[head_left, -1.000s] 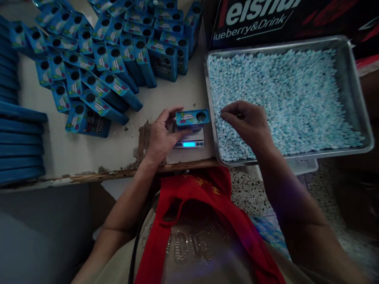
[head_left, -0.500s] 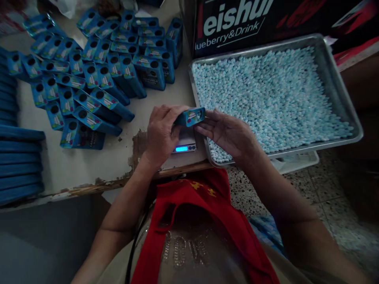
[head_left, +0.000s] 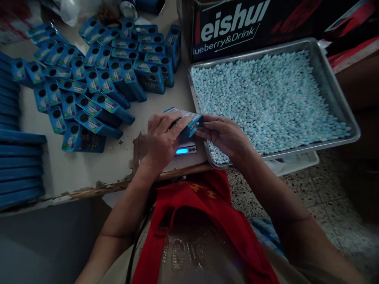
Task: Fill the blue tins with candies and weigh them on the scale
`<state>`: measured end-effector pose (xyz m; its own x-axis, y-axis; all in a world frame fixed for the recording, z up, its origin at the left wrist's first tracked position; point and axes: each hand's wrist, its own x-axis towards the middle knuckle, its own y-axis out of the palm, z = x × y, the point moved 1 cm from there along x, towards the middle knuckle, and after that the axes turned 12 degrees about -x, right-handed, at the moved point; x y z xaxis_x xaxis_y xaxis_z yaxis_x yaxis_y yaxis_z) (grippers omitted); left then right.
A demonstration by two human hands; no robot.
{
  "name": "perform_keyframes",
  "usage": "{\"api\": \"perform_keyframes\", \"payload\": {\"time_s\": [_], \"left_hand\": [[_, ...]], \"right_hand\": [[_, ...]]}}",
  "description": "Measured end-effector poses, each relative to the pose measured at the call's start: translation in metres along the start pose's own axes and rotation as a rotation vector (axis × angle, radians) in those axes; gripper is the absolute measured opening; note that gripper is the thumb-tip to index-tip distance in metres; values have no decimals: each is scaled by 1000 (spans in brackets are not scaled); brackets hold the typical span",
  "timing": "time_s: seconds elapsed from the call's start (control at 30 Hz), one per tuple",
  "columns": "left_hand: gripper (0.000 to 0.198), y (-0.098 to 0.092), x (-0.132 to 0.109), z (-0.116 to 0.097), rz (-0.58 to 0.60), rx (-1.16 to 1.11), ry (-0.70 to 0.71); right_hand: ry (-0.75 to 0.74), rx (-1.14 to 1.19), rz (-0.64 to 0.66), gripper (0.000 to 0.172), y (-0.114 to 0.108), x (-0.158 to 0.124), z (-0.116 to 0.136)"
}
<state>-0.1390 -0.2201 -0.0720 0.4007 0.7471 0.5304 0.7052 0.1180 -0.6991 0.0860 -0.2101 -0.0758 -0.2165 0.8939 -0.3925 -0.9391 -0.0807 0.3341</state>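
Observation:
Both hands hold one small blue candy tin (head_left: 186, 119) just above a small digital scale (head_left: 185, 150) with a lit blue display. My left hand (head_left: 161, 140) wraps the tin's left side, fingers over its top. My right hand (head_left: 224, 136) grips its right end. The tin is turned so a pale printed face points up. To the right lies a metal tray (head_left: 334, 92) filled with small light-blue candies (head_left: 266, 98).
Many blue tins with round openings (head_left: 97, 75) stand and lie on the white table (head_left: 89, 165) at the left and back. Flat blue stacks (head_left: 17, 165) sit at far left. A dark printed carton (head_left: 237, 23) stands behind the tray. The table's front edge is chipped.
My right hand left the candies and took the tin's right end. Both hands lifted the tin off the scale and turned it so another face points up.

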Motion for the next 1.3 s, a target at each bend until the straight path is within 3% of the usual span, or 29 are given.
{"api": "perform_keyframes", "payload": {"time_s": [0.2, 0.33, 0.5, 0.67, 0.8, 0.93, 1.13, 1.23, 1.3], "left_hand": [[48, -8, -10, -16, -57, 99, 71], [49, -13, -14, -17, -72, 36, 106], [46, -8, -19, -3, -4, 60, 8], [47, -2, -28, 9, -97, 2, -72], [47, 0, -31, 13, -125, -7, -96], [44, 0, -28, 15, -167, -50, -145], [45, 3, -25, 13, -219, -123, -168], [44, 5, -26, 8, -268, -152, -191], [39, 8, -26, 5, -311, -168, -229]], "right_hand": [[-54, -102, 93, 9, 6, -1, 4], [-52, -136, 32, 3, 16, 2, 2], [0, -177, 6, 8, 22, 12, -5], [45, -148, 47, 8, 21, 20, -6], [89, -77, -22, 12, 20, 27, -8], [108, -14, -52, 5, 20, 29, -10], [-91, -261, 45, 10, 20, 22, 2], [-223, -484, -15, 2, 22, 17, 17], [-310, -676, -81, 10, 23, 12, 29]]}}
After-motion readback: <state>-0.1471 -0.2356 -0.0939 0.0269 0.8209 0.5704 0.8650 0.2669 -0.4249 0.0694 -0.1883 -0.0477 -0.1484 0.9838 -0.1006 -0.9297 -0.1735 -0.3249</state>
